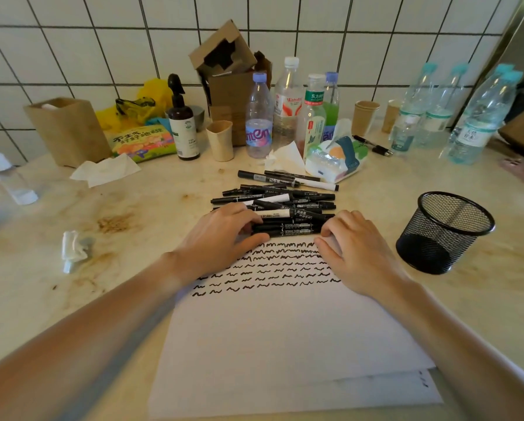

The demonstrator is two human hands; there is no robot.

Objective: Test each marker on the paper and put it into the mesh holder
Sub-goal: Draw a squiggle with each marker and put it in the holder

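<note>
We see a pile of black markers (280, 208) lying crosswise at the far edge of the white paper (272, 329). Our left hand (221, 238) and right hand (353, 247) curl over the nearest marker's two ends. The black mesh holder (446, 232) stands empty, nearer our right.

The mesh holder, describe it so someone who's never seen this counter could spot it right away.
Start at the white sheet of paper covered with rows of black squiggles, then look just past its right edge, beyond the right hand. There stands the black round wire-mesh holder, upright on the beige counter. Unlike the paper cups and plastic bottles behind it, it is see-through netting.
</note>
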